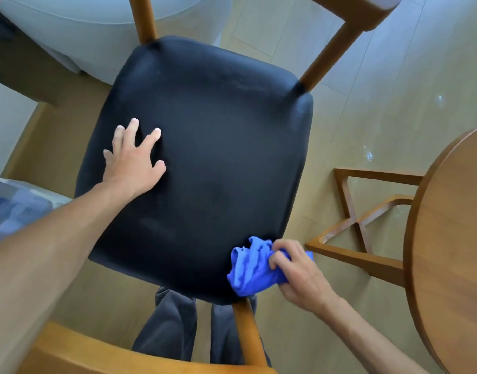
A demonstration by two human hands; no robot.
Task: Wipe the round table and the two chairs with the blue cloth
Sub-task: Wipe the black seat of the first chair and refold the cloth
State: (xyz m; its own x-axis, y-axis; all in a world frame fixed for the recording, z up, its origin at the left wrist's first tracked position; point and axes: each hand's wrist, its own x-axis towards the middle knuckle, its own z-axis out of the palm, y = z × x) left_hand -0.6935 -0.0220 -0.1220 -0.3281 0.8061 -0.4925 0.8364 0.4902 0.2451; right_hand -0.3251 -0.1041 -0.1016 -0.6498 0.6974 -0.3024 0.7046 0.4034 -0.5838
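Looking down from the head camera, we see our right hand (299,273) gripping the bunched blue cloth (252,271) at the black chair seat's (205,157) near corner, our left hand (132,160) spread flat on it; the counter (453,238), right of that hand, looks untouched.

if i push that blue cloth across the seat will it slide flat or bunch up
Probably bunches: the blue cloth is already crumpled in the right hand, so it looks soft and floppy. It seems light. The dark seat looks matte, so some drag is likely.

The head camera looks steeply down from close above onto a chair seat (199,163), floor (380,90) around it.
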